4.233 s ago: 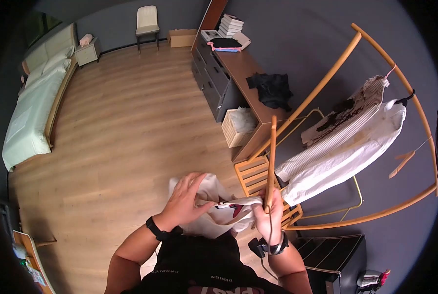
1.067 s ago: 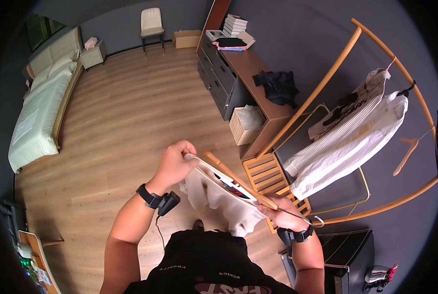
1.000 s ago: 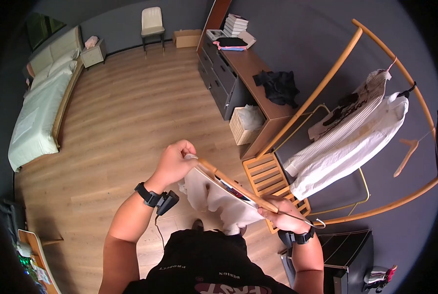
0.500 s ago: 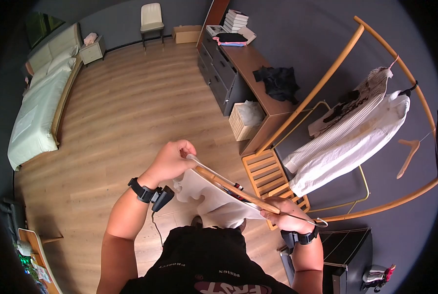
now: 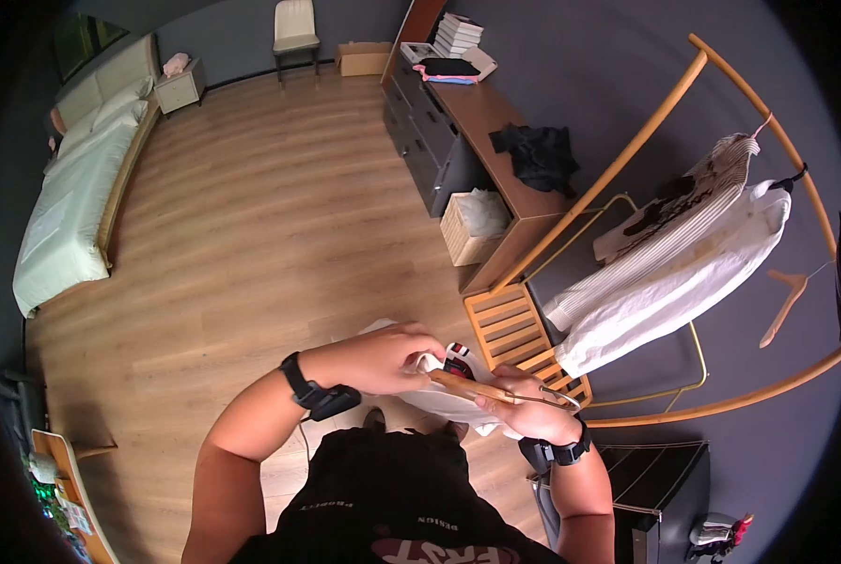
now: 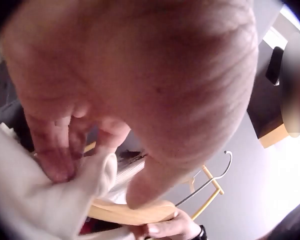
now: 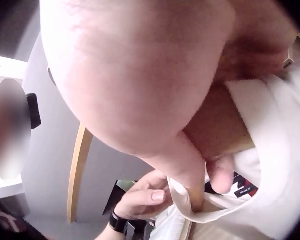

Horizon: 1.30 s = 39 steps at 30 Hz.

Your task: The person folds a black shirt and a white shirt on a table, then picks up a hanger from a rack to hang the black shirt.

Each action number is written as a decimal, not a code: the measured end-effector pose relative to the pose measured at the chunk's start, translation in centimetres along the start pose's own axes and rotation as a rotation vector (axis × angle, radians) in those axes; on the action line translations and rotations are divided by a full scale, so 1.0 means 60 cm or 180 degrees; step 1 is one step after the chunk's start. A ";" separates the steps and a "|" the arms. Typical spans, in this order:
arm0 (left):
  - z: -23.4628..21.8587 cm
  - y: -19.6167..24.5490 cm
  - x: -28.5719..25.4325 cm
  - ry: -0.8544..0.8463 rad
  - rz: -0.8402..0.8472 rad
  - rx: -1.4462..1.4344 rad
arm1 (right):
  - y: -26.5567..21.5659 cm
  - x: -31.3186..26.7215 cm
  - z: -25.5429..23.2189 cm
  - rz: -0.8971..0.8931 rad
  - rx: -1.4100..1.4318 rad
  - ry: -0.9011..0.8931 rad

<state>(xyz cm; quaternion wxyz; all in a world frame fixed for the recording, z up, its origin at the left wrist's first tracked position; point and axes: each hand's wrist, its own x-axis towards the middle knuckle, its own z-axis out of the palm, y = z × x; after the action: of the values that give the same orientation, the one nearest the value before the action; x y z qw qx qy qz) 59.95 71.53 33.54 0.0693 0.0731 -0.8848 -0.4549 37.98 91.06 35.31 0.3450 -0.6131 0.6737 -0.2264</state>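
Note:
A white garment [image 5: 444, 402] hangs between my hands, its neckline [image 7: 262, 117] held open with a dark label [image 7: 246, 189] inside. My left hand [image 5: 383, 362] pinches the cloth at the neckline; in the left wrist view its fingertips [image 6: 60, 172] curl over the edge. My right hand [image 5: 530, 406] grips a wooden hanger [image 5: 463, 383] near the base of its metal hook [image 5: 563, 399], close against the garment. Seen from the right wrist, part of the hanger lies within the neck opening. The lower part of the garment is partly hidden behind the hands.
A wooden clothes rack [image 5: 648, 117] at the right bears a striped top [image 5: 660, 230], a white shirt [image 5: 688, 273] and a bare hanger [image 5: 785, 305]. Its slatted shelf [image 5: 503, 324] is beside my right hand. Behind are a desk [image 5: 481, 132] and a basket [image 5: 463, 235].
Earlier the left hand stretched the neckline out to the left along the hanger. Now it has come back toward the right hand and lower, and the cloth between them is slacker.

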 end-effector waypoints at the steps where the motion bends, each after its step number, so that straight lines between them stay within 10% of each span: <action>1: -0.003 -0.002 -0.007 0.0055 0.0122 0.0018 | 0.025 -0.006 0.005 -0.0129 0.0283 0.0106; 7: -0.002 -0.026 -0.042 0.0555 0.0544 0.1506 | 0.037 -0.026 -0.009 -0.0361 0.0754 0.0346; 14: 0.036 0.008 -0.011 0.0127 0.0230 0.1462 | -0.011 -0.004 -0.025 -0.0383 0.0356 0.0036; 20: 0.021 0.003 -0.029 0.0719 0.0050 0.1319 | 0.024 -0.018 -0.015 -0.0242 0.0504 0.1251; 28: -0.021 0.001 -0.052 0.0988 0.0127 0.1196 | 0.021 -0.036 -0.008 -0.0118 0.1250 0.1418; 39: -0.037 -0.003 -0.053 0.0964 -0.0185 0.0933 | 0.021 -0.015 0.008 0.0074 -0.0543 0.1462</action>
<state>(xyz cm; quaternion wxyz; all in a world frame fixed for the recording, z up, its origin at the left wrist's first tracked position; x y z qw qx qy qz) 63.49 70.26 34.48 0.1770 0.1754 -0.9185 -0.3070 37.48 92.19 34.24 0.1324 -0.5646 0.7582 -0.2981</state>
